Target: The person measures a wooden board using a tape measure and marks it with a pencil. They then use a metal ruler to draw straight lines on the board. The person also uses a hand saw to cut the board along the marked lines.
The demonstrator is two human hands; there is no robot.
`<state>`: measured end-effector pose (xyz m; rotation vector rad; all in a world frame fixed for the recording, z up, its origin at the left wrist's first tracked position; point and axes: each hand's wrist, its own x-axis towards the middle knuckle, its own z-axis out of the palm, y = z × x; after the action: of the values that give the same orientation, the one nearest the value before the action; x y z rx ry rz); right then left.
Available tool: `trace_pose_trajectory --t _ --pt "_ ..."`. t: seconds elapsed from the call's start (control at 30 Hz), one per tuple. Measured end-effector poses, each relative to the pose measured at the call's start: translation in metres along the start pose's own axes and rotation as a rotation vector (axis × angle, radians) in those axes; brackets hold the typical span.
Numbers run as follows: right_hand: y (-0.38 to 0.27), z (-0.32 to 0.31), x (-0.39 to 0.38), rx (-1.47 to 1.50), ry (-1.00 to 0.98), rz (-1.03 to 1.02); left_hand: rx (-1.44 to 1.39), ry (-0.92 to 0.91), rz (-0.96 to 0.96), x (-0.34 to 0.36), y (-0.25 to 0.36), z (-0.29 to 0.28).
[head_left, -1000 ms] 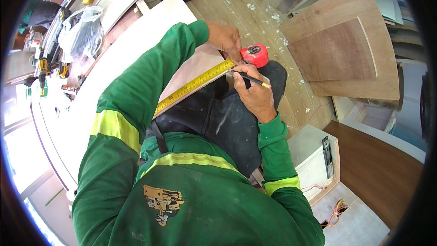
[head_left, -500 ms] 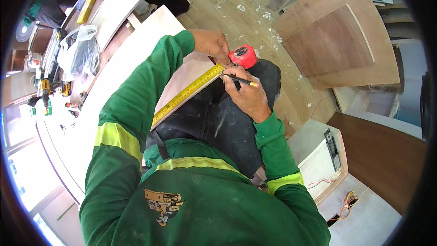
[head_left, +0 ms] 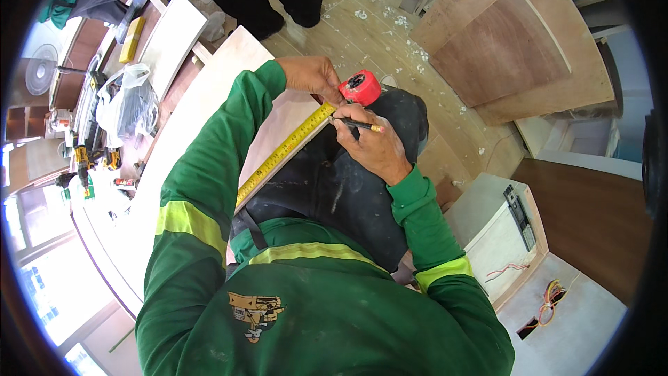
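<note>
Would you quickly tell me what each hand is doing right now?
Left hand: closed on the red tape measure, its yellow blade stretched along the board's edge.
Right hand: closed on a pencil, tip at the blade.

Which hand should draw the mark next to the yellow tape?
Probably the right hand: it holds the pencil with its tip at the yellow tape. The left hand is busy at the red tape case.

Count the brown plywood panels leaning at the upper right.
2: a large pale plywood panel behind, and a darker brown panel resting against its front. Others may be hidden behind them.
</note>
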<state>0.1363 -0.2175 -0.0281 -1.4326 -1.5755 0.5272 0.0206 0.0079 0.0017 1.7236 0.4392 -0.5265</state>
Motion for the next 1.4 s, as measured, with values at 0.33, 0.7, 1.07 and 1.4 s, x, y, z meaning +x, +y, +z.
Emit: trace_pose_trajectory --t 0.33,0.7,1.07,1.4 --pt "0.001 -0.001 0.0 0.01 -0.008 -0.008 -0.036 -0.001 -0.01 0.0 0.0 0.0" --pt "0.002 0.0 0.0 0.007 -0.012 -0.007 -0.016 -0.01 -0.009 0.0 -0.001 0.0" --pt "-0.002 -0.012 -0.014 0.387 0.258 0.104 0.047 0.014 -0.054 0.003 -0.002 0.0" --pt "0.004 -0.026 -0.021 0.666 0.423 0.27 0.004 0.019 -0.071 0.006 -0.007 -0.002"
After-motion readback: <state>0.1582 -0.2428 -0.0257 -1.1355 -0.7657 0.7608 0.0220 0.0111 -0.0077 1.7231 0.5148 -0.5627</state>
